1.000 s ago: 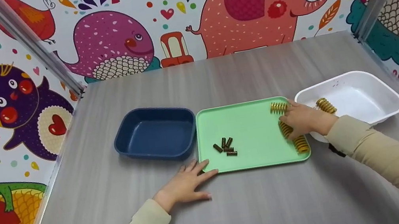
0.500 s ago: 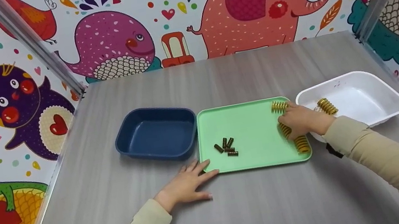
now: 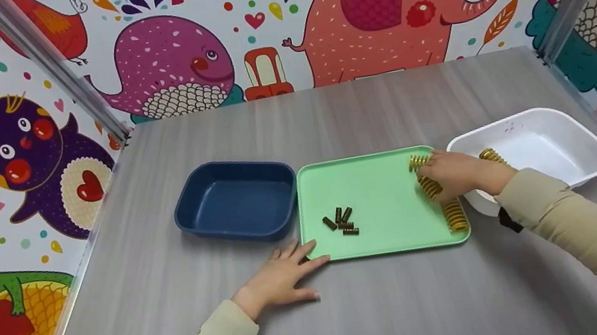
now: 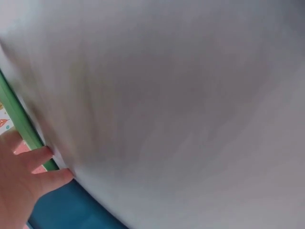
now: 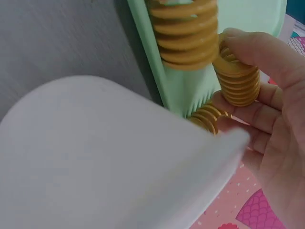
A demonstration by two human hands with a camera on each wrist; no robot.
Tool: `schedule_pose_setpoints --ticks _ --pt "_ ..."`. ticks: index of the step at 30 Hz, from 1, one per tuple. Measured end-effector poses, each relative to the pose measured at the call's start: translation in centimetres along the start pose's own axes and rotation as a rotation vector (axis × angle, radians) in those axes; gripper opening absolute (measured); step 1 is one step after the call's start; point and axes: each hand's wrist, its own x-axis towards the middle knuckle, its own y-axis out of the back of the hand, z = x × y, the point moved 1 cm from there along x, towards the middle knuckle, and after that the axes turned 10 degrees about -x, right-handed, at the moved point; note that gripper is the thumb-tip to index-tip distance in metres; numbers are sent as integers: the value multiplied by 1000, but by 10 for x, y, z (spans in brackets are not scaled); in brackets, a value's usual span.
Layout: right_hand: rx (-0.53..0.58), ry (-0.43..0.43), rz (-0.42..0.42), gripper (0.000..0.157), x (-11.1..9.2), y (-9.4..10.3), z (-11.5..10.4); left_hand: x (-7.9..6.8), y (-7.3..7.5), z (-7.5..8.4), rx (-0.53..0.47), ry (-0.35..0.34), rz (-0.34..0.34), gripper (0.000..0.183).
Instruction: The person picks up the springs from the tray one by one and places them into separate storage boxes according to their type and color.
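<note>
Thumb and fingers of my right hand [image 3: 458, 172] pinch a yellow coil spring [image 5: 238, 86] at the right side of a light green tray [image 3: 360, 181]. In the right wrist view it looks tilted. Another yellow spring [image 3: 455, 217] lies at the tray's near right corner, and a third yellow spring [image 3: 417, 162] lies at the far right, partly behind the hand. My left hand [image 3: 275, 282] lies with fingers spread, its fingertips at the tray's near left corner. Several small dark springs [image 3: 343, 222] lie loosely grouped on the left half of the tray.
Left of the tray stands a dark blue bin [image 3: 235, 201] with nothing visible inside. To the right is a white bin [image 3: 547, 146], with a yellow spring [image 3: 492, 156] in it, partly hidden by the right hand. A grey table [image 3: 387, 309] carries everything; printed walls enclose it.
The right hand has shifted slightly away from the person, and the gripped spring now stands apart from the one at the near corner. The left hand keeps its place.
</note>
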Motion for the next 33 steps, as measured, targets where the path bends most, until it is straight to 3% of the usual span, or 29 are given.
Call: schedule_pose_setpoints --ticks 16,24,33 --pt "141 -44 45 52 -22 25 20 1 2 1 -1 6 -7 70" --pt "236 -137 -48 56 -37 39 33 1 1 -1 -9 5 -13 69" --pt "312 -165 -106 59 -57 45 59 1 2 0 -22 4 -11 68"
